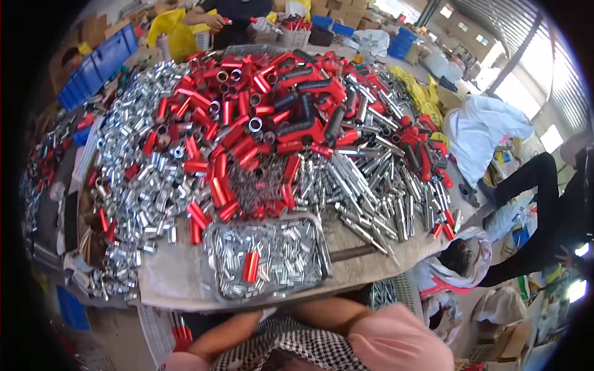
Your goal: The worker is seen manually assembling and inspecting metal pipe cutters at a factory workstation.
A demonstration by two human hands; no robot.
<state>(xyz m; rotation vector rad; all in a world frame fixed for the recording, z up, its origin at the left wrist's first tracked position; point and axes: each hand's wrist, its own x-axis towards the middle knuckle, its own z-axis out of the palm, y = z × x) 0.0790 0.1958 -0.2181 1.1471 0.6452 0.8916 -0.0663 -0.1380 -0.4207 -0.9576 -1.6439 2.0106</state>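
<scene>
Both my forearms come in from the lower edge and meet under the table's front rim. A white glove-like patch (267, 313) shows at the end of my left forearm (230, 334); the fingers there are hidden. My right forearm (328, 313) runs under the edge, and its hand is out of sight. What either hand holds cannot be seen. Just above them, a clear plastic tray (211, 272) of small silver metal pins stands at the table edge. One red tube (250, 266) lies on the pins.
Silver sleeves (133, 167) are heaped at the left, red tubes and black-gripped red handles (309, 123) in the middle, and silver rods (352, 185) at the right. A person (238, 15) works across the table; another (544, 204) is at the right. A white sack (486, 127) stands nearby.
</scene>
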